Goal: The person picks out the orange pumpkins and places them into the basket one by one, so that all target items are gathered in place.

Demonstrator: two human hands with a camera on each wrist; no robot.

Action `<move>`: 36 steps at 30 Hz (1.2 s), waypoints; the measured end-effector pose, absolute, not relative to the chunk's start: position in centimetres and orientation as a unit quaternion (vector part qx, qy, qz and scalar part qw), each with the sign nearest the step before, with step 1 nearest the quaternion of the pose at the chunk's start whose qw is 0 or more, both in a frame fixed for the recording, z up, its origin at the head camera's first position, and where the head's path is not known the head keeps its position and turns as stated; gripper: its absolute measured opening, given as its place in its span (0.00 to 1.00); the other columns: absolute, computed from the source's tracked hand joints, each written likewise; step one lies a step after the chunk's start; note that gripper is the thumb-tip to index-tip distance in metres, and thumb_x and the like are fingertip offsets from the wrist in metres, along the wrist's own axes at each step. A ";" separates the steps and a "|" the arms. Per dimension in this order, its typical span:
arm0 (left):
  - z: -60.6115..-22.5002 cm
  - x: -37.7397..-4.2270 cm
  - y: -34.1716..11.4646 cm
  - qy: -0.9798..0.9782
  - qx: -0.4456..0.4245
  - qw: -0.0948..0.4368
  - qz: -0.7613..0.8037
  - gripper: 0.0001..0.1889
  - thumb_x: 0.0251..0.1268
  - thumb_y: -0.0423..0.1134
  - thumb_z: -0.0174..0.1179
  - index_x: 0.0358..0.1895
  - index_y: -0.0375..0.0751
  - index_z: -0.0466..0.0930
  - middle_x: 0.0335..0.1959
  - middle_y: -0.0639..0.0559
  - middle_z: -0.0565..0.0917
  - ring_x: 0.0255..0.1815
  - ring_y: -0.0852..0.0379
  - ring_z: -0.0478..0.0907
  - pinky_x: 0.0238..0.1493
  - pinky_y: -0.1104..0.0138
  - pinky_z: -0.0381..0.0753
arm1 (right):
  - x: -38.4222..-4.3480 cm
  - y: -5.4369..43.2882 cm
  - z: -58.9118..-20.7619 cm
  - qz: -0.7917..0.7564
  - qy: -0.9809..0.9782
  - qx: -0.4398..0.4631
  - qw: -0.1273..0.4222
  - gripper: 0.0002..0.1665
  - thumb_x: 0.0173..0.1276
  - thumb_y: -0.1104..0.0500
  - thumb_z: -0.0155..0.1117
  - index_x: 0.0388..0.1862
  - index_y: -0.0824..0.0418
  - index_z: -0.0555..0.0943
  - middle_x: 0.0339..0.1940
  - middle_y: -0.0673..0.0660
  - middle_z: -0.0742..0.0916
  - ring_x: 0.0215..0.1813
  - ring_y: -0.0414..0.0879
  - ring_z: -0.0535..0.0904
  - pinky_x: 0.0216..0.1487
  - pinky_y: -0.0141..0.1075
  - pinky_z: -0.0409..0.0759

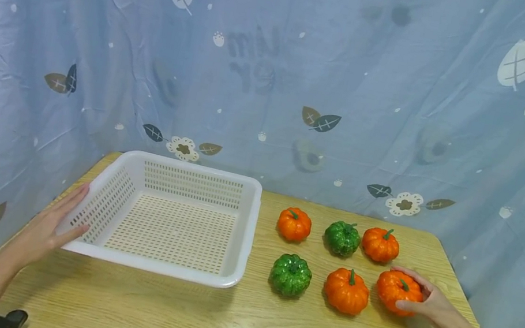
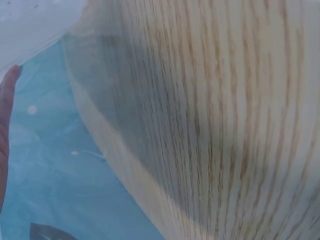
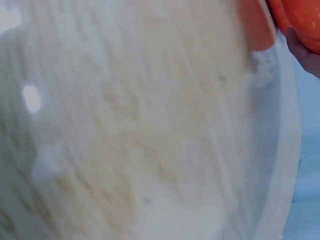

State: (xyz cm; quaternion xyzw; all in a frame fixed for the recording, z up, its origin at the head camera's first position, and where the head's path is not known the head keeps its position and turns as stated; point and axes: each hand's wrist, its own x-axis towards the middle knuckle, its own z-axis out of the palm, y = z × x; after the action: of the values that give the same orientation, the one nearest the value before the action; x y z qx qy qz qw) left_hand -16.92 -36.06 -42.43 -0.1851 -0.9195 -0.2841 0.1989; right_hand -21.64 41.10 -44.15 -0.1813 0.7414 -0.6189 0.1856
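Note:
A white plastic basket [image 1: 238, 253] with slotted walls stands on the left of the table, nothing inside it. My left hand [image 1: 46, 222] holds its left side, thumb over the front corner of the rim and fingers along the outer wall; one finger shows at the edge of the left wrist view. On the right, my right hand [image 1: 437, 309] grips a small orange pumpkin [image 1: 391, 286], thumb in front and fingers behind. Part of that pumpkin [image 3: 305, 17] appears in the right wrist view's upper corner. Whether it is off the table I cannot tell.
More orange pumpkins, front [image 1: 346, 293], back right [image 1: 380, 246] and back left [image 1: 294, 225], stand between basket and right hand. Two green pumpkins [image 1: 291, 276] are among them. A blue patterned curtain [image 1: 278, 73] surrounds the wooden table [image 1: 152, 309] at the back and sides.

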 end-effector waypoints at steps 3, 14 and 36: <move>-42.4 -16.9 -36.1 -0.918 -0.188 0.202 -0.285 0.42 0.61 0.34 0.61 0.76 0.36 0.49 0.77 0.48 0.49 0.72 0.69 0.41 0.65 0.78 0.36 | -21.5 40.9 -43.6 -0.623 0.737 -0.188 0.185 0.40 0.67 0.74 0.53 0.76 0.56 0.58 0.63 0.36 0.73 0.57 0.37 0.75 0.52 0.35 0.78; -42.2 -16.9 -36.0 -0.920 -0.194 0.199 -0.278 0.41 0.61 0.34 0.61 0.75 0.33 0.49 0.77 0.44 0.49 0.70 0.76 0.38 0.63 0.81 0.35 | -21.0 38.7 -41.6 -0.586 0.789 -0.120 0.140 0.38 0.67 0.68 0.60 0.74 0.55 0.61 0.56 0.36 0.74 0.52 0.37 0.76 0.48 0.35 0.79; -42.4 -17.0 -36.1 -0.918 -0.196 0.212 -0.273 0.40 0.59 0.33 0.62 0.74 0.33 0.52 0.76 0.46 0.51 0.70 0.78 0.39 0.63 0.82 0.37 | -20.8 34.1 -37.9 -0.589 0.791 -0.094 0.140 0.36 0.65 0.66 0.62 0.70 0.51 0.64 0.57 0.57 0.71 0.50 0.45 0.77 0.47 0.40 0.80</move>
State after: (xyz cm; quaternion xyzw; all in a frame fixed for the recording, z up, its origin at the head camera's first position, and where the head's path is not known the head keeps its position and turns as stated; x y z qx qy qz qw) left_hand -16.97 -36.09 -42.43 -0.1961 -0.9178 -0.2725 0.2121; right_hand -20.84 34.06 -37.91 -0.0945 0.7905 -0.5887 0.1400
